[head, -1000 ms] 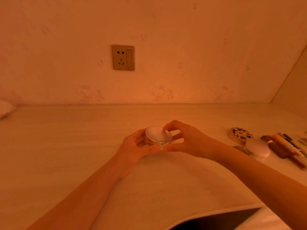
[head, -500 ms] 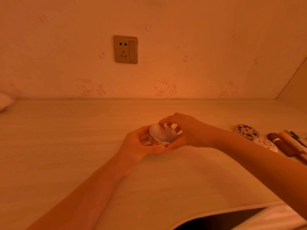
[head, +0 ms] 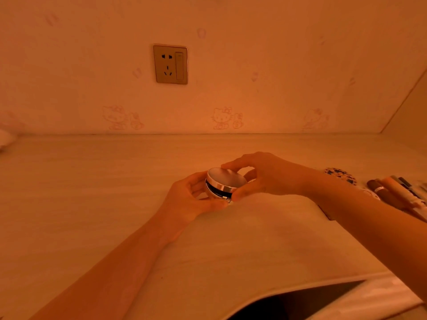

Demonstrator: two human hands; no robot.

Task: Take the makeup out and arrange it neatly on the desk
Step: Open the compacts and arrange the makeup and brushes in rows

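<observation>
A round silver compact is held just above the middle of the pale desk. My left hand cups its base from the left and below. My right hand grips the lid from the right and on top. The lid stands slightly ajar, with a dark gap showing along the front. At the right edge lie a patterned round compact, partly behind my right forearm, and a row of makeup sticks and pens.
The desk meets a wall with a socket plate above it. A side panel closes the right end. The curved front edge of the desk runs over a dark opening at the bottom. Something pale sits at the far left.
The compact's lid has lifted from shut to slightly ajar in my hands. The view has shifted, so the makeup at the right sits nearer the frame edge.
</observation>
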